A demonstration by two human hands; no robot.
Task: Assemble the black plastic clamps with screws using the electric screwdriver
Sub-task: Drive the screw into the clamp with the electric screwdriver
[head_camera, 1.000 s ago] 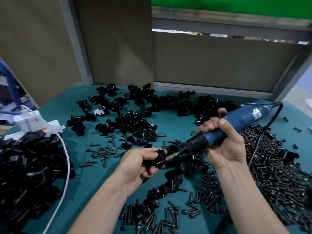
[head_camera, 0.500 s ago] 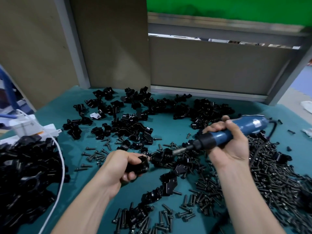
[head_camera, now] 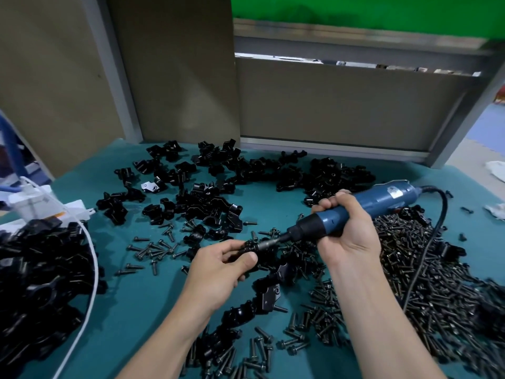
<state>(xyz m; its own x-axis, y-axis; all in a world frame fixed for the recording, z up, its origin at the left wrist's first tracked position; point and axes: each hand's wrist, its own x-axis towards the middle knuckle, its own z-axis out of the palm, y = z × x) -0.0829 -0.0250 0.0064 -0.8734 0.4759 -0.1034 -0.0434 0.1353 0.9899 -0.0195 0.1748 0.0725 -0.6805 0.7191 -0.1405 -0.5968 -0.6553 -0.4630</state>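
My left hand [head_camera: 218, 272] pinches a small black plastic clamp [head_camera: 247, 248] between thumb and fingers, just above the teal mat. My right hand [head_camera: 347, 231] grips the blue electric screwdriver [head_camera: 366, 209] around its body. The tool slopes down to the left and its metal bit [head_camera: 269, 243] meets the clamp at my left fingertips. Most of the clamp is hidden by my fingers. Loose black clamps [head_camera: 207, 203] lie scattered across the middle and back of the mat. Dark screws [head_camera: 426, 283] are heaped on the right.
A big pile of black clamps [head_camera: 35, 283] fills the left edge, crossed by a white cable [head_camera: 91, 272]. The screwdriver's black cord [head_camera: 426, 247] runs over the screw heap. More clamps and screws [head_camera: 246, 340] lie between my forearms. Brown panels [head_camera: 169, 72] wall the back of the teal mat [head_camera: 142, 296].
My left hand moved right with a clamp and raised it. My right hand swung the screwdriver back down so its bit now touches the clamp.
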